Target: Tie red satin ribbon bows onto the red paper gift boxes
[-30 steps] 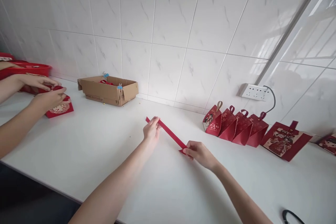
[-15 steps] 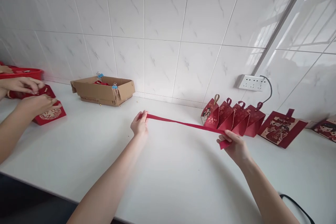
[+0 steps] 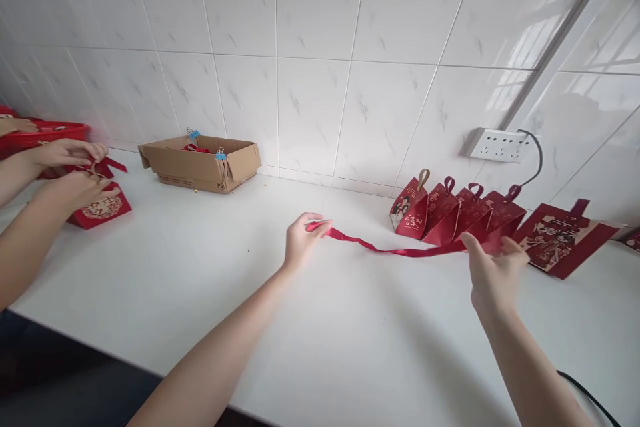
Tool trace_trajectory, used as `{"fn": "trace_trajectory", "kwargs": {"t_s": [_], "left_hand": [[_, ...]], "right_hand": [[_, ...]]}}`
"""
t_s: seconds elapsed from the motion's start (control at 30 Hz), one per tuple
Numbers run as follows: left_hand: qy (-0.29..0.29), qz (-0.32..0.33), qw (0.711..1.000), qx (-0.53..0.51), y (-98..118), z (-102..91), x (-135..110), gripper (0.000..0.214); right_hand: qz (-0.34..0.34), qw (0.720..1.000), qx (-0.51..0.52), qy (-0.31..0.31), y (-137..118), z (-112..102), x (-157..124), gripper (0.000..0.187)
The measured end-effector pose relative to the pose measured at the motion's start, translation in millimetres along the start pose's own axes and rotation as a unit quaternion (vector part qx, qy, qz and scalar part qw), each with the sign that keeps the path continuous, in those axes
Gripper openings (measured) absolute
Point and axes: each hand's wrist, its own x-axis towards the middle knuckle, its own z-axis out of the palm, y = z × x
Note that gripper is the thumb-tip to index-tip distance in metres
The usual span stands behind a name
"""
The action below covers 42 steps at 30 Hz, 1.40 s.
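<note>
One red ribbon point(image 3: 410, 253) in work, held above the middle of the white tabletop point(image 3: 340, 347), strung slack and slightly twisted between my two hands. My left hand point(image 3: 303, 240) pinches its near end, thumb against fingers. My right hand point(image 3: 495, 273) is at the other end, fingers spread and thumb well apart, blurred; I cannot tell whether the ribbon touches them.

Counts, right side: four small red boxes point(image 3: 469, 212) in a row near the wall point(image 3: 310, 0), each topped with a loop, one tan and three dark red. Just beside them I log one larger red box point(image 3: 553, 240) with a printed picture and a single tab. One more red item point(image 3: 634, 240) is cut off by the edge of view.

Containers: one open cardboard box point(image 3: 187, 168) near the wall, left of centre, two blue clips point(image 3: 221, 155) on its rim, some red strips inside; too heaped to count. One red basket point(image 3: 67, 128) at far left; contents I can't make out, a hand point(image 3: 17, 125) over it.

Same side: a co-worker's two hands point(image 3: 70, 192) at one red box point(image 3: 103, 207) with a pale round emblem. One socket strip point(image 3: 500, 145) on the wall, black cord point(image 3: 541, 157) attached.
</note>
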Motion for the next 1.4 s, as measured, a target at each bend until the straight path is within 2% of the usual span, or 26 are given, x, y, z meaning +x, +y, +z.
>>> {"fn": "trace_trajectory", "kwargs": {"t_s": [0.03,0.07,0.1,0.13,0.17,0.23,0.27,0.33,0.4,0.5,0.6,0.7,0.8,0.9,1.03,1.13,1.23,1.33,1.4], "left_hand": [[-0.047,-0.002,0.999,0.028,1,5.9,-8,0.017],[-0.096,-0.003,0.994,0.056,2,11.5,-16,0.014],[-0.143,-0.004,0.986,0.081,4,16.4,-23,0.012],[-0.184,-0.006,0.977,0.103,5,20.4,-30,0.012],[-0.217,-0.008,0.969,0.121,5,23.6,-36,0.013],[-0.254,-0.015,0.957,0.139,5,27.1,-43,0.015],[-0.265,-0.026,0.954,0.136,4,27.7,-45,0.015],[-0.282,-0.059,0.950,0.116,3,27.5,-45,0.017],[-0.289,-0.088,0.949,0.096,4,26.5,-43,0.021],[-0.269,-0.101,0.955,0.076,8,24.3,-38,0.028],[-0.242,-0.098,0.964,0.058,14,20.8,-30,0.029],[-0.197,-0.096,0.975,0.045,15,14.5,-19,0.029],[-0.131,-0.085,0.987,0.035,13,5.0,-6,0.029],[-0.039,-0.074,0.996,0.019,10,-5.9,8,0.028],[0.092,-0.090,0.991,-0.036,9,-20.8,23,0.025],[0.179,-0.118,0.971,-0.103,5,-31.3,32,0.021],[0.241,-0.135,0.951,-0.137,0,-37.8,38,0.018],[0.290,-0.122,0.937,-0.152,-4,-34.4,38,0.021],[0.293,-0.081,0.944,-0.129,-5,-24.6,31,0.034]], "right_hand": [[-0.026,0.999,-0.030,0.032,-6,2,-7,0.061],[-0.070,0.997,-0.040,0.009,-12,4,-16,0.060],[-0.122,0.990,-0.035,-0.054,-19,7,-25,0.053],[-0.159,0.974,-0.020,-0.160,-24,11,-35,0.047],[-0.164,0.945,-0.009,-0.284,-28,15,-45,0.042],[-0.125,0.879,0.004,-0.460,-34,22,-62,0.041],[-0.099,0.854,0.012,-0.511,-35,25,-68,0.039],[-0.053,0.831,0.025,-0.554,-36,28,-75,0.036],[-0.016,0.823,0.028,-0.566,-36,29,-77,0.036],[0.024,0.822,0.009,-0.568,-37,28,-74,0.038],[0.031,0.831,0.006,-0.555,-38,26,-69,0.042],[0.032,0.826,0.020,-0.563,-37,24,-63,0.043],[0.044,0.817,0.012,-0.575,-33,21,-56,0.043],[0.050,0.817,-0.014,-0.574,-29,21,-53,0.037],[0.046,0.817,-0.057,-0.571,-27,22,-52,0.034],[0.030,0.832,-0.065,-0.549,-27,21,-50,0.037],[0.027,0.851,-0.053,-0.521,-27,18,-46,0.040],[0.034,0.873,-0.048,-0.484,-24,19,-44,0.040],[0.035,0.883,-0.036,-0.466,-21,23,-46,0.036]]}}
